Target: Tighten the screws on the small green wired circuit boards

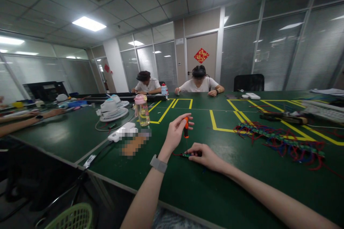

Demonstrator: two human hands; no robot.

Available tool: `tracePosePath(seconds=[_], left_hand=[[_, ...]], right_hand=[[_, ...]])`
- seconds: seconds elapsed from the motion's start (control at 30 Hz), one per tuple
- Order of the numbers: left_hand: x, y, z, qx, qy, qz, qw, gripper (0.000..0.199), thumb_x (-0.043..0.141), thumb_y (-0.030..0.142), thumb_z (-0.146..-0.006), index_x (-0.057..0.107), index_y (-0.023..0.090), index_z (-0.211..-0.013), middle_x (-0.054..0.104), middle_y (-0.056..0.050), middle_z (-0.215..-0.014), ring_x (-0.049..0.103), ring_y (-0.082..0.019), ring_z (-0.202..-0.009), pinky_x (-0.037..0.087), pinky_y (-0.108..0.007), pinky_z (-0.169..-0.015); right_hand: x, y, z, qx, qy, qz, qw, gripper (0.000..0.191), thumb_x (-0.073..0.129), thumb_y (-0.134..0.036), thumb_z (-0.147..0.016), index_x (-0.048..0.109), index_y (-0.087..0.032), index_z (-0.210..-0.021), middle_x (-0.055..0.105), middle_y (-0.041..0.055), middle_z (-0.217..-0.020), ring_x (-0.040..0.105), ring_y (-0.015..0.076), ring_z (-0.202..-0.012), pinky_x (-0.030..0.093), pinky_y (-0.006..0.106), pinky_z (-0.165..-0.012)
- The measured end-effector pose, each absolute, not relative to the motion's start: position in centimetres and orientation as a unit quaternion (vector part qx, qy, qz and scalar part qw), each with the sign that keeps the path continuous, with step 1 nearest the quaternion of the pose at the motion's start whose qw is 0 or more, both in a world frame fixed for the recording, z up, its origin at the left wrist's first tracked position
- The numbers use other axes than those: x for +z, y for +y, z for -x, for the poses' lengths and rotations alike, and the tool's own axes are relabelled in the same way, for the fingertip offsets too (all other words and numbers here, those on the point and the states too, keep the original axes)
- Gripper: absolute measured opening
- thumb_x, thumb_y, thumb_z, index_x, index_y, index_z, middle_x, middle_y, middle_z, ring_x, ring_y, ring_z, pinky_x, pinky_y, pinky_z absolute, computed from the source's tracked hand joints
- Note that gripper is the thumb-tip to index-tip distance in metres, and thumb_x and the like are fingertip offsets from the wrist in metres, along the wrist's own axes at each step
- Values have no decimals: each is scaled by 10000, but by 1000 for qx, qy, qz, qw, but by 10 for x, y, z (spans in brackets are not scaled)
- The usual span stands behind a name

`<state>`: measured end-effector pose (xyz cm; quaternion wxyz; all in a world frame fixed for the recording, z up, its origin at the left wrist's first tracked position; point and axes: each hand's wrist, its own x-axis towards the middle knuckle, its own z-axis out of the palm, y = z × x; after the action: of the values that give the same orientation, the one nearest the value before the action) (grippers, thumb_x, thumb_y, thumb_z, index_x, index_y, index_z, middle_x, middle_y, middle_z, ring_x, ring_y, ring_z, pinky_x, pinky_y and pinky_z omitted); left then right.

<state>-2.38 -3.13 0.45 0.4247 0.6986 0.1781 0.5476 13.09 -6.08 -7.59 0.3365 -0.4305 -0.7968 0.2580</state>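
My left hand (pixel 178 128) is wrapped round the orange and black handle of a screwdriver (pixel 186 132), which stands upright with its thin shaft pointing down. The tip meets a small green circuit board (pixel 185 155) lying on the green table (pixel 215 182). A red wire runs out from the board's left side. Fingers of my right hand (pixel 202 154) pinch the board's right end and press it against the tabletop, hiding part of it. A grey watch band circles my left wrist.
Wired circuit boards (pixel 279 139) lie in a row at the right. A pink-lidded bottle (pixel 142 111), white fans (pixel 111 109) and a power strip (pixel 122 131) stand left. Two people sit across the table; another person's arms (pixel 34 117) reach in at far left.
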Motion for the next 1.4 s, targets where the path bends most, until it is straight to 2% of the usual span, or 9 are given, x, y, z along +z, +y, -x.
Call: tracePosePath(seconds=[0.23,0.4,0.53,0.67,0.87,1.03,1.13,1.27,1.4], left_hand=[[3,-33,24,563,216,-699,384,254,636,328,-786,665,170,-983,603,-34,-864,584,-114,-712,496,-235,-659],[5,-38,22,572,190,-687,406,298,489,351,-878,667,177,-1043,595,-88,-1076,598,-185,-933,517,-289,-766],[4,-38,21,549,170,-667,474,335,538,334,-852,613,160,-1129,635,-98,-1035,628,-186,-868,540,-322,-742],[3,-36,22,574,217,-683,397,258,653,321,-770,676,171,-979,608,-46,-898,588,-124,-749,509,-231,-658],[2,-35,21,567,177,-670,446,326,489,347,-877,630,182,-1121,599,-96,-1106,612,-173,-900,528,-289,-744],[2,-35,21,590,210,-669,400,284,647,323,-776,664,170,-1014,633,-54,-907,602,-132,-756,510,-256,-691],[3,-35,22,604,228,-682,343,217,643,332,-778,701,176,-917,595,-53,-949,578,-122,-790,482,-219,-677],[4,-36,22,579,190,-669,426,302,494,356,-875,656,187,-1065,610,-86,-1067,609,-171,-882,514,-279,-717],[3,-35,23,582,215,-680,389,265,618,328,-803,668,170,-1009,622,-52,-881,596,-135,-752,496,-259,-695]], right_hand=[[-79,-57,-131,244,-803,432,330,210,633,-264,-771,729,-197,-945,604,24,-777,527,134,-682,425,251,-643],[-80,-58,-130,241,-798,438,338,194,637,-246,-755,735,-194,-914,599,22,-767,524,131,-673,423,247,-630],[-81,-59,-130,242,-797,432,346,190,631,-231,-758,734,-191,-912,586,21,-763,526,132,-682,419,244,-624],[-82,-59,-130,233,-800,429,348,190,630,-225,-759,730,-194,-918,579,19,-754,525,136,-687,419,250,-632],[-81,-60,-130,234,-802,428,345,194,624,-243,-772,727,-196,-929,587,25,-776,527,138,-694,425,254,-640],[-79,-62,-130,237,-800,429,347,190,627,-233,-773,727,-191,-929,587,25,-776,531,140,-701,423,255,-644],[-79,-62,-130,236,-800,429,348,187,628,-223,-773,725,-187,-929,586,26,-778,533,140,-703,424,254,-644],[-80,-62,-131,233,-801,429,347,187,622,-227,-779,725,-194,-932,588,25,-780,533,140,-703,424,253,-641],[-79,-64,-130,235,-800,426,350,188,626,-223,-775,724,-186,-931,592,28,-781,535,143,-707,426,257,-645]])
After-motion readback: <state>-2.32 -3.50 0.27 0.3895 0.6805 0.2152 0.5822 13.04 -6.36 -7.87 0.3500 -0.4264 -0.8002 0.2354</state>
